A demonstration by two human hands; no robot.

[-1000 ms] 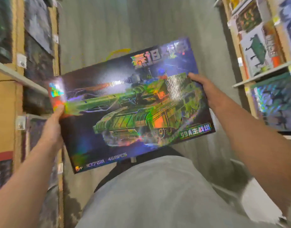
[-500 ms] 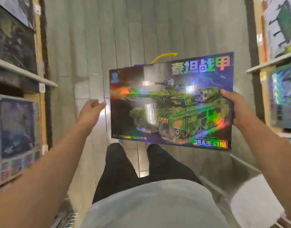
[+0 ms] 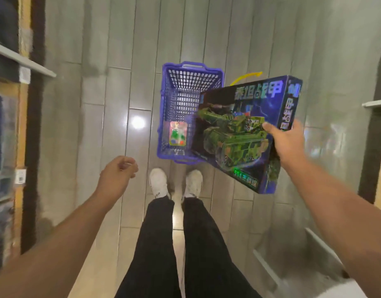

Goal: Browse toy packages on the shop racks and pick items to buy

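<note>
A large tank toy box [image 3: 245, 134] with a yellow handle [image 3: 246, 77] is gripped at its right edge by the right hand [image 3: 287, 143] and held tilted above the right side of a blue shopping basket [image 3: 174, 100] on the tiled floor [image 3: 120, 82]. 1 small toy package [image 3: 178, 134] is seen inside the basket. The left hand [image 3: 117, 176] is held empty, fingers loosely curled, above the floor beside 2 white shoes [image 3: 158, 182].
</note>
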